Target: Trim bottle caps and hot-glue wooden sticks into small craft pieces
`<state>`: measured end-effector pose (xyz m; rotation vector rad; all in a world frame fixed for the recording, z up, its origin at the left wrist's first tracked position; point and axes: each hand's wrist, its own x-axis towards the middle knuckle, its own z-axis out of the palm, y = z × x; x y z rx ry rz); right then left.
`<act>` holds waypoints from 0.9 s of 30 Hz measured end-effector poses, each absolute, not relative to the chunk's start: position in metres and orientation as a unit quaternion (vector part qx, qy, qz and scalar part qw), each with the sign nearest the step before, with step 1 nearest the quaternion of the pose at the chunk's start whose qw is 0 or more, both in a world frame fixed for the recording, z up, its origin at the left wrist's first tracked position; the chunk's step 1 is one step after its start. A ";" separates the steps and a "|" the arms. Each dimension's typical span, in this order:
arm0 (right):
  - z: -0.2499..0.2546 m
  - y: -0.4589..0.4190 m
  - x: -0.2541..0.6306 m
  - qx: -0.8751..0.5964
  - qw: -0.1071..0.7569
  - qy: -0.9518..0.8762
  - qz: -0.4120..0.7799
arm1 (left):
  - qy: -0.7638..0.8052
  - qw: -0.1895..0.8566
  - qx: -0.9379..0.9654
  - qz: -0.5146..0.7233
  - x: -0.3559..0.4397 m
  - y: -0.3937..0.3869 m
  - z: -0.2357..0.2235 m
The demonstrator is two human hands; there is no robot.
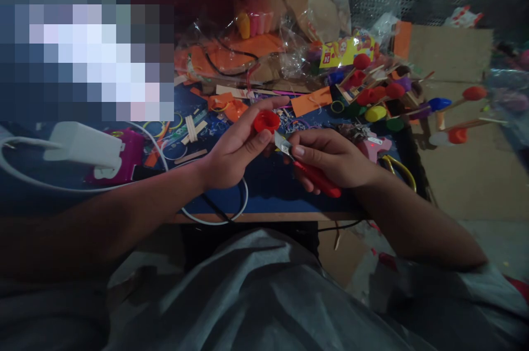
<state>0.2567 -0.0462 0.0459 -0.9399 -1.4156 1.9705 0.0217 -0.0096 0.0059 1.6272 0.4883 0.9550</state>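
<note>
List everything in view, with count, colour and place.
Small cup: one, red, in left hand
Knife: one, red handle, in right hand
Plug: one, white, left
Power block: one, magenta, beside plug
Cable: at least one, white, left
Wrapper: one, yellow, back
Sheets: several, orange, table
Sticks: several, pale, table
Heads on sticks: many, mixed, right
Tool: one, pink, beyond right hand
Cardboard: several, brown, right
Plastic: several, clear, back
Table: one, blue, centre
Garment: one, grey, bottom
Pixelated corner: unreadable
Hands: two, bare, centre
Forearms: two, bare, sides

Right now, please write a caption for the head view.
Left hand with red cup, right hand with knife.
</note>
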 end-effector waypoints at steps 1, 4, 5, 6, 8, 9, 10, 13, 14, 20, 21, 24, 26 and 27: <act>0.046 -0.046 0.257 -0.350 0.265 -0.525 0.730 | 0.209 0.553 0.697 0.405 0.021 -0.009 0.006; 0.047 -0.046 0.257 -0.353 0.260 -0.525 0.730 | 0.213 0.530 0.713 0.407 0.019 -0.009 0.006; 0.047 -0.046 0.257 -0.353 0.257 -0.524 0.731 | 0.215 0.523 0.718 0.406 0.019 -0.008 0.006; 0.048 -0.046 0.257 -0.351 0.254 -0.524 0.734 | 0.216 0.514 0.724 0.406 0.018 -0.008 0.005; 0.049 -0.045 0.257 -0.349 0.250 -0.522 0.737 | 0.220 0.484 0.743 0.407 0.016 -0.006 0.004; 0.049 -0.045 0.257 -0.349 0.248 -0.522 0.737 | 0.221 0.465 0.753 0.409 0.016 -0.006 0.003; 0.050 -0.046 0.257 -0.351 0.247 -0.523 0.737 | 0.220 0.447 0.763 0.411 0.015 -0.005 0.002; 0.050 -0.046 0.258 -0.358 0.243 -0.527 0.731 | 0.218 0.412 0.786 0.406 0.013 -0.003 0.001; 0.050 -0.046 0.258 -0.360 0.241 -0.529 0.730 | 0.217 0.404 0.791 0.405 0.012 -0.003 0.001; 0.050 -0.045 0.258 -0.370 0.227 -0.541 0.720 | 0.207 0.391 0.804 0.398 0.012 0.000 0.001; 0.050 -0.046 0.257 -0.370 0.227 -0.542 0.720 | 0.204 0.397 0.802 0.397 0.013 0.000 -0.001; 0.050 -0.046 0.256 -0.362 0.230 -0.544 0.721 | 0.199 0.418 0.790 0.402 0.014 0.002 -0.006; 0.050 -0.046 0.256 -0.359 0.235 -0.547 0.719 | 0.202 0.422 0.786 0.404 0.015 0.003 -0.009; 0.050 -0.047 0.256 -0.358 0.239 -0.549 0.717 | 0.201 0.422 0.786 0.405 0.015 0.004 -0.010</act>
